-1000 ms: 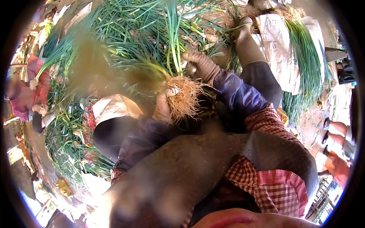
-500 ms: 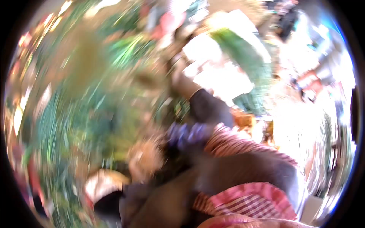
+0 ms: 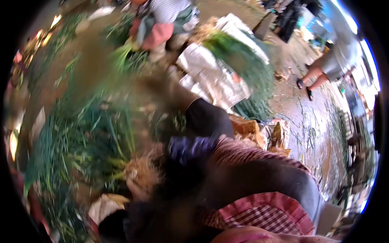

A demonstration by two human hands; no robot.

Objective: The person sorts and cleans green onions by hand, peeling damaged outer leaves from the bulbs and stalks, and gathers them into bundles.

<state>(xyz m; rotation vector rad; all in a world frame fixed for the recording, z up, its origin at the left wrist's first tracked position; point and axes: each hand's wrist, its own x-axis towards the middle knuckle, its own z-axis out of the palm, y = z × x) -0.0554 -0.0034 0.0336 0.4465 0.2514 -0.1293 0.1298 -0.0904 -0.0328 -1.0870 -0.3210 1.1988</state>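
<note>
A bundle of spring onions (image 3: 117,156) lies low on the left, its tangle of pale roots (image 3: 142,172) pointing toward me. Bare skin touches the lower side of these roots; whether it is my left hand (image 3: 136,192) or a foot I cannot make out. From the right comes a red-checked sleeve (image 3: 239,152) with a gathered purple cuff (image 3: 188,149). Beyond the cuff, my right hand (image 3: 176,174) is lost in a dark, blurred patch close to the roots, so its fingers do not show. More long green leaves (image 3: 67,141) spread over the ground at the left.
White sacking (image 3: 214,77) with another green bundle (image 3: 247,60) lies ahead. Crumpled brown paper (image 3: 247,131) is by my dark-clothed leg (image 3: 208,117). One person (image 3: 162,24) crouches at the top; another person (image 3: 340,56) stands at the right on wet ground (image 3: 304,117).
The view has steadied and shifted slightly, so the sacking and crouching person appear higher and further left. The cuff and roots have moved a little left in view. No grasp or release is visible.
</note>
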